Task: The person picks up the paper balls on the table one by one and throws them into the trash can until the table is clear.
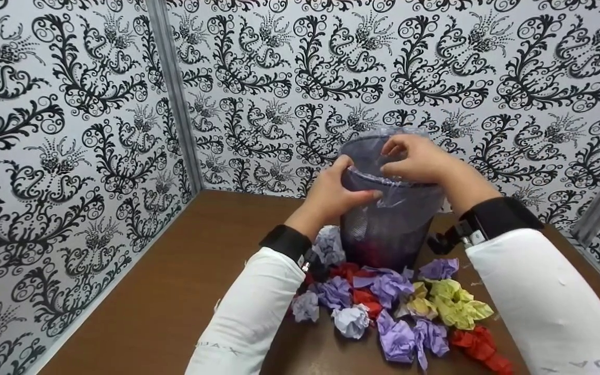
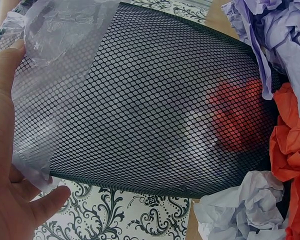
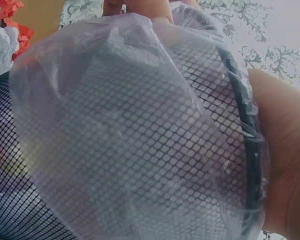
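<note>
Right now my left hand [image 1: 334, 195] pinches the thin plastic liner [image 3: 130, 130] against the near side of the black mesh bin [image 1: 388, 229], while my right hand [image 1: 417, 159] curls over the bin's rim, gripping liner there. Standing at the back of the brown table [image 1: 185, 281], the bin looks light and stiff; I judge its rim the surest hold. That film is soft, slippery, easily torn. Crumpled paper balls [image 1: 394, 312], purple, red and yellow, lie before the bin.

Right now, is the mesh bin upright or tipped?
Upright. The mesh wastebasket stands on the table, rim up, and both hands hold the clear liner at its rim.
</note>
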`<state>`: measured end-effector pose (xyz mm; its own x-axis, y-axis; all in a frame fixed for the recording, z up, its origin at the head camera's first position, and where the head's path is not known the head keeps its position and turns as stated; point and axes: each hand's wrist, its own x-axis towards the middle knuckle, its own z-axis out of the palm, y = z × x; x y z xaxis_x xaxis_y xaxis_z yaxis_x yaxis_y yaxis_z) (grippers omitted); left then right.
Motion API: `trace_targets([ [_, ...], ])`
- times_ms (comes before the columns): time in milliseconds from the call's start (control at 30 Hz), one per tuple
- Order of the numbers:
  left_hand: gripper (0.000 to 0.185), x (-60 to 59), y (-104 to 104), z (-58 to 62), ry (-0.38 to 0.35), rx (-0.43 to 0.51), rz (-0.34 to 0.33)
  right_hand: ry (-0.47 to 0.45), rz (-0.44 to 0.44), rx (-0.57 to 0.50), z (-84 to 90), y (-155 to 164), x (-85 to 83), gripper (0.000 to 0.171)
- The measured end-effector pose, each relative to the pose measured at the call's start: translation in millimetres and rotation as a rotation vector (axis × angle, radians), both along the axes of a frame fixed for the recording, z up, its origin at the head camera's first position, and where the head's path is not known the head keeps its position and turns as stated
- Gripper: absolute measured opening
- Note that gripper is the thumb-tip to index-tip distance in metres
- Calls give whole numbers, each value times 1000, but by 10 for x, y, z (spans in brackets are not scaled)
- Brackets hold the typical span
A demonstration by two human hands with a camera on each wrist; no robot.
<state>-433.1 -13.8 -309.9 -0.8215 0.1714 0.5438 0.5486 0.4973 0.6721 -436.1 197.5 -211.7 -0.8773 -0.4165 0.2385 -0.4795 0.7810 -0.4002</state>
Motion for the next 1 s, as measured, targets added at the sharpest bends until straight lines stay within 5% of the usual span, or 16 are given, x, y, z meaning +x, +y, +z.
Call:
trace_targets([
  [300, 74, 15, -2, -28, 5, -2, -1, 257, 110, -135, -153, 209, 360, 51],
  [567, 74, 7, -21, 25, 3, -4, 5, 433, 169, -187, -475, 633, 706, 52],
  [733, 75, 6, -16, 35, -34, 11, -4, 427, 143, -225, -771, 924, 849, 57],
  [1000, 72, -6, 4, 14, -36, 11, -7, 254, 14, -274, -1280, 1283, 1041, 58],
])
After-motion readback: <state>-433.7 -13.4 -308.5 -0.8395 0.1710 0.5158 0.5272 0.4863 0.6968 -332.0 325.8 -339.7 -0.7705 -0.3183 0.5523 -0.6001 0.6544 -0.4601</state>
